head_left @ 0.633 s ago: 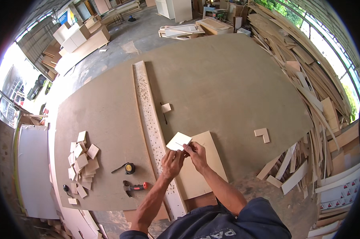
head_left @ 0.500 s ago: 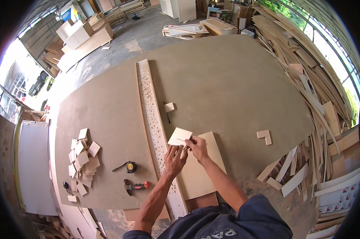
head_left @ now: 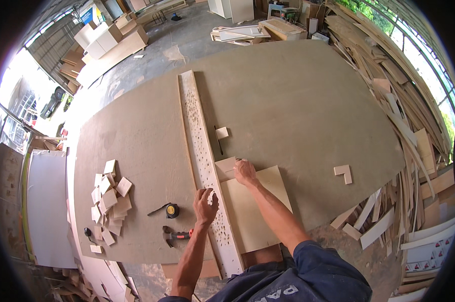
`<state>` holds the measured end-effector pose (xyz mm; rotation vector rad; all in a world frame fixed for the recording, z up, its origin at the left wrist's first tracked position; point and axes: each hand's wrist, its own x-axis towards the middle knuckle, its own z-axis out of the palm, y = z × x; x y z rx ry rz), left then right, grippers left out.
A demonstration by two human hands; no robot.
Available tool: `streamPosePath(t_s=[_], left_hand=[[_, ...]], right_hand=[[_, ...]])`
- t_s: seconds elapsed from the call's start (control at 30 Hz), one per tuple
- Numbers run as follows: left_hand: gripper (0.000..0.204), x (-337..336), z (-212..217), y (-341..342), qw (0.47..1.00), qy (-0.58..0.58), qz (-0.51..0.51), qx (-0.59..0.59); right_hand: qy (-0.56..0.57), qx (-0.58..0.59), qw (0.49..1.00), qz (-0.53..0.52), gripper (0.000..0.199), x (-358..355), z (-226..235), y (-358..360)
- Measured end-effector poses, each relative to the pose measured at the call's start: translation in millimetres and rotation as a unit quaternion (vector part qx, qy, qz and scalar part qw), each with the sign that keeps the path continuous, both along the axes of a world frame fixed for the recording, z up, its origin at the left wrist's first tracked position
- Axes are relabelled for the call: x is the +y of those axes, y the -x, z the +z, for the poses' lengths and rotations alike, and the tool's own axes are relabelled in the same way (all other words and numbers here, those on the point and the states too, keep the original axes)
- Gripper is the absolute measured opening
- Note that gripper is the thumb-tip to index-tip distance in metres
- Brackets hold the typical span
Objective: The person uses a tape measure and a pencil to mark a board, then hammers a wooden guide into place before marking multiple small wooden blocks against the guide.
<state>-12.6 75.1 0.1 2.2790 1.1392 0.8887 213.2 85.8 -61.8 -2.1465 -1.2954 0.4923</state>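
Note:
A small square wood piece (head_left: 225, 169) lies flat against the right side of the long white strip (head_left: 199, 137), which is dotted with dark holes. My right hand (head_left: 245, 172) is closed over the piece's right part; whatever its fingers grip is hidden. A thin dark line shows on the piece. Over the strip, nearer to me, hovers my left hand (head_left: 206, 206), with bent fingers apart from the thumb and nothing between them. A larger pale board (head_left: 260, 209) lies under my right forearm. Left of the strip are a tape measure (head_left: 172, 210) and a red-and-black hammer (head_left: 178, 235).
Several small wood blocks (head_left: 110, 199) are heaped on the left of the brown board surface (head_left: 298, 100). One small block (head_left: 222, 132) lies beyond my right hand, and an L-shaped wood piece (head_left: 344, 173) at the right. Scrap strips (head_left: 378, 211) crowd the right edge.
The wood piece, held up in both hands before, now lies flat beside the strip. My left hand has let go and drawn back toward me. The view has shifted slightly.

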Motion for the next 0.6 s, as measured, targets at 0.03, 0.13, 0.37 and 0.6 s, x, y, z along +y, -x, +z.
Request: streamPosePath(t_s=[0.03, 0.13, 0.37, 0.6], left_hand=[[0.024, 2, -1, -1, 1.000, -0.002, 0.000, -0.005], [0.024, 9, 1, -3, 1.000, -0.006, 0.009, -0.004], [0.086, 69, -10, -35, 0.977, 0.100, -0.072, 0.176], [0.138, 105, 8, -64, 0.896, 0.065, -0.176, 0.402]], right_hand=[[-0.002, -0.016, 1.000, -0.020, 0.020, -2, -3, 5], [0.014, -0.105, 0.993, -0.043, 0.026, -7, -5, 19], [0.033, -0.100, 0.994, 0.009, 0.032, -10, 0, 15], [0.007, -0.065, 0.997, 0.028, 0.036, -23, -4, 6]])
